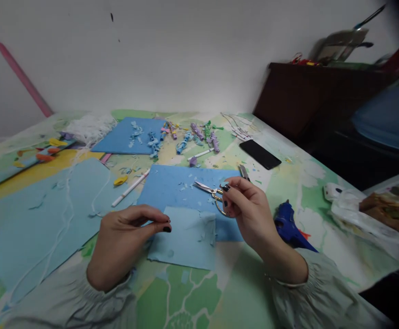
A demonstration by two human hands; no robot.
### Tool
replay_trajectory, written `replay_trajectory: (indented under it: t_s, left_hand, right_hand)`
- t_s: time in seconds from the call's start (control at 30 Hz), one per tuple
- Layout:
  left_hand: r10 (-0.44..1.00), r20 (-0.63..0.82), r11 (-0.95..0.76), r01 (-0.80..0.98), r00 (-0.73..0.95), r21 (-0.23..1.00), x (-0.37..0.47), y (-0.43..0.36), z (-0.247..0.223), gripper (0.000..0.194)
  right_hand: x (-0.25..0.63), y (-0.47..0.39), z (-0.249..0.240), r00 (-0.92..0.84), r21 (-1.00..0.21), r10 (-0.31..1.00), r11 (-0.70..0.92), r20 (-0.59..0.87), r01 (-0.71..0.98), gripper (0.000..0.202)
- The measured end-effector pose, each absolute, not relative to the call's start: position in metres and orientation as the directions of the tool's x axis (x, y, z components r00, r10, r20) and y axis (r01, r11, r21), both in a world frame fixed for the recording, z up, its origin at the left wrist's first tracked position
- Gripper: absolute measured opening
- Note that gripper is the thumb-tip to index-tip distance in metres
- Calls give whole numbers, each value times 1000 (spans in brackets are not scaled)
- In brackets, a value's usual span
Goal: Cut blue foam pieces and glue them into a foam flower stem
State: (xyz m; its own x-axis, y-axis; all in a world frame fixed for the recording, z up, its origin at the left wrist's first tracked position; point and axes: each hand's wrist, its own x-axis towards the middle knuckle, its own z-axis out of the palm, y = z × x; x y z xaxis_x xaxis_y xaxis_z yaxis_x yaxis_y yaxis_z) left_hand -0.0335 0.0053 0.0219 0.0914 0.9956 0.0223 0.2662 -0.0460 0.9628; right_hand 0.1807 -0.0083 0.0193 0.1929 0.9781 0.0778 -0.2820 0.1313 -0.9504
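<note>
One pale-blue square sheet (pixel 182 244) lies nearest, overlapping the blue sheet (pixel 165 185), which probably shields the table (pixel 244 292). I have the left hand (pixel 127 240) at its upper left, thumb and forefinger drawn together; I can't tell whether they pinch anything. My right hand (pixel 250 208) seems to pinch a pale-blue scrap (pixel 224 183), gold-handled scissors (pixel 216 192) hooked on its fingers, presumably to spare setting them down. The blue glue gun (pixel 288 226) lies near that wrist, likely for reach; farther back, curled pieces (pixel 186 141) sit clear of my cutting.
</note>
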Motion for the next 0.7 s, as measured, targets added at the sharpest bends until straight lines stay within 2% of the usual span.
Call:
replay_trajectory:
  t_s: [0.1, 0.27, 0.37, 0.53, 0.7]
  left_hand:
    - [993, 23, -52, 258, 115, 965, -31, 3, 22, 4]
    - [984, 9, -51, 233, 178, 971, -26, -4, 20, 12]
    - [971, 78, -137, 261, 225, 955, -24, -7, 14, 16]
    - [914, 278, -357, 262, 294, 896, -21, -9, 2, 12]
    - [896, 294, -376, 216, 333, 901, -18, -7, -3, 14]
  right_hand:
    - [183, -7, 18, 199, -969, 974, 146, 106, -198, 6]
    - [190, -4, 24, 227, -978, 951, 208, 210, 33, 5]
    - [194, -1, 25, 216, -964, 943, 229, 255, 139, 6]
    - [188, 3, 16, 9, -926, 976, 204, 218, 318, 4]
    - [175, -1, 9, -177, -851, 965, 256, 194, 458, 7]
